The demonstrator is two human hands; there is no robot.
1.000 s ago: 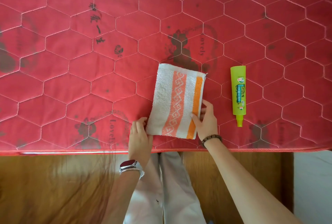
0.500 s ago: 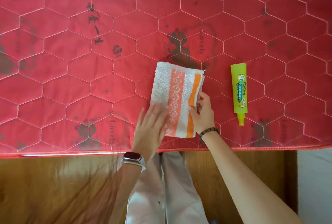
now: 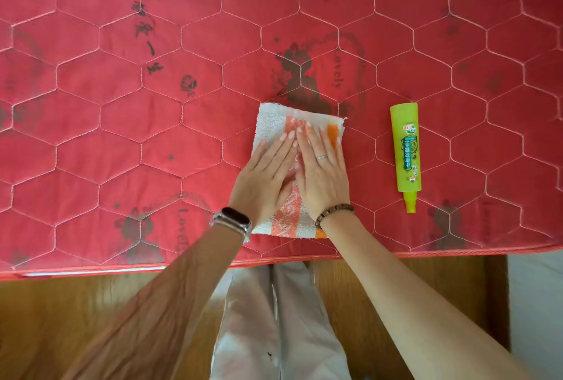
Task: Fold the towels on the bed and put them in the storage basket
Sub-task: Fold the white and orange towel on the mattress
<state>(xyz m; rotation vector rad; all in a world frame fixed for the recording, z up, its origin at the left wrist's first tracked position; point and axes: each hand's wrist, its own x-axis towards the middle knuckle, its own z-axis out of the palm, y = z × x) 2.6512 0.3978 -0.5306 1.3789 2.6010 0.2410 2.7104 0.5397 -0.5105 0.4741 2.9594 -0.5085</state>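
Note:
A folded white towel with orange stripes point(image 3: 274, 119) lies on the red quilted bed point(image 3: 152, 136), close to its near edge. My left hand point(image 3: 265, 175) rests flat on the towel's left half, fingers stretched out, a watch on the wrist. Beside it, my right hand point(image 3: 323, 172) lies flat on the right half, with a ring and a bead bracelet. Both palms press down on the towel and hold nothing. Most of the towel's middle is hidden under them. No storage basket is in view.
A lime-green tube point(image 3: 406, 151) lies on the bed to the right of the towel, cap toward me. The bed's near edge point(image 3: 122, 270) runs across the frame, with wooden floor point(image 3: 76, 318) below it. My light trousers point(image 3: 274, 318) stand against the edge.
Both hands let go of the towel's near corners and moved up onto it, now lying flat side by side. The towel stays in the same place.

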